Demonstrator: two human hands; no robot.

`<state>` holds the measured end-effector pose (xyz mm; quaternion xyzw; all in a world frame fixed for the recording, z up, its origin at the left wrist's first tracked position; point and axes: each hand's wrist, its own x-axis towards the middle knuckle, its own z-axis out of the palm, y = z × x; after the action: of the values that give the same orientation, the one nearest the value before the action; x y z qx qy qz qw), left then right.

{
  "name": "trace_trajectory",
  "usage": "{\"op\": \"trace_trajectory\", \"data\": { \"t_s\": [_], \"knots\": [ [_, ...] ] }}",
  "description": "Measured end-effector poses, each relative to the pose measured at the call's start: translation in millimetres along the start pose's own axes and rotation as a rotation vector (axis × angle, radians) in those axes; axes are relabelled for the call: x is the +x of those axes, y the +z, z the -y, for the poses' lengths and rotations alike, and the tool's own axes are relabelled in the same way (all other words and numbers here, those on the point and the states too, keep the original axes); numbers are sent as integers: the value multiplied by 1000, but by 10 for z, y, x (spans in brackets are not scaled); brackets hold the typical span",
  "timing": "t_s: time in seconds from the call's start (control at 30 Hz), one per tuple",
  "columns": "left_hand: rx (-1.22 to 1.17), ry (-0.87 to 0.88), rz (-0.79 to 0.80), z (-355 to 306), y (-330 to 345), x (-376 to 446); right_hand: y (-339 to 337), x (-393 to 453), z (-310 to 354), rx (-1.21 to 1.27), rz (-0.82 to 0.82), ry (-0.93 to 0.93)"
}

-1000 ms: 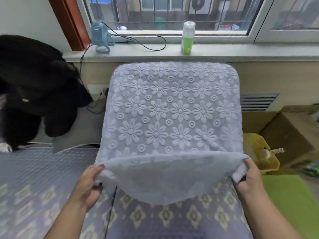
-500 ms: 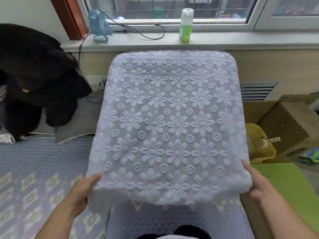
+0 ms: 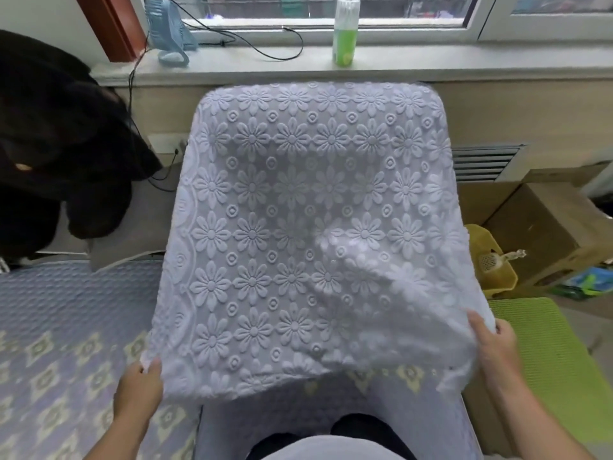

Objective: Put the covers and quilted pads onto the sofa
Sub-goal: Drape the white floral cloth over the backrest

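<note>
Draping from the top of the sofa back down toward the seat, the lace cover (image 3: 292, 234) lay stretched between both hands. A second before, its lower edge had been folded up, showing the underside at the seat line. It had since been turned down and drawn toward the person, so its flowered face covered the whole back cushion. That suggested the cover was nearly seated, with only the front edge left to smooth or tuck.

It was pale lilac-white, embossed with rows of daisies and small rings, thin enough for the darker cushion to show through. The left portion lay flat, with a scalloped border down its left edge. The right lower portion was rumpled into soft diagonal folds, blurred by motion.

At the cover's lower left corner, the left hand (image 3: 139, 388) pinched the hem between thumb and fingers. At the lower right corner, the right hand (image 3: 494, 346) gripped a bunched edge, fingers curled over it.

Below the cover's hem lay a quilted pad (image 3: 66, 343) on the seat, printed with pale diamond motifs. Left of the cover hung a black garment (image 3: 63, 134). Behind its top edge ran a windowsill (image 3: 431, 61) carrying a green bottle (image 3: 345, 31) and a small blue fan (image 3: 169, 31). Right of the cover sat a yellow bin (image 3: 491, 260) and a cardboard box (image 3: 544, 227).
</note>
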<state>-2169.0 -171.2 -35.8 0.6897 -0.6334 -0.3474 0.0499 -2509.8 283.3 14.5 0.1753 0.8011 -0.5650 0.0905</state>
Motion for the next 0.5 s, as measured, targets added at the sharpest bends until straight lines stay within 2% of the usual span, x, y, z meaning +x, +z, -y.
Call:
{"op": "trace_trajectory", "data": {
  "t_s": [0.13,0.2,0.27,0.37,0.43,0.5],
  "knots": [
    [130,-46,-47,-23,102,-32,-63,-15,-256,-135,-5,78],
    [188,-114,-32,-62,152,-68,-93,-28,-438,-236,1,122],
    [356,-91,30,-134,269,-111,-114,78,-673,-380,-27,166],
    [569,199,239,-572,549,-326,-175,367,-877,-531,-105,309],
    [550,342,362,-1056,779,-584,-225,627,-981,-596,-114,425],
    [498,486,447,-1581,1019,-865,-212,893,-1042,-627,-36,470]
  ]
}}
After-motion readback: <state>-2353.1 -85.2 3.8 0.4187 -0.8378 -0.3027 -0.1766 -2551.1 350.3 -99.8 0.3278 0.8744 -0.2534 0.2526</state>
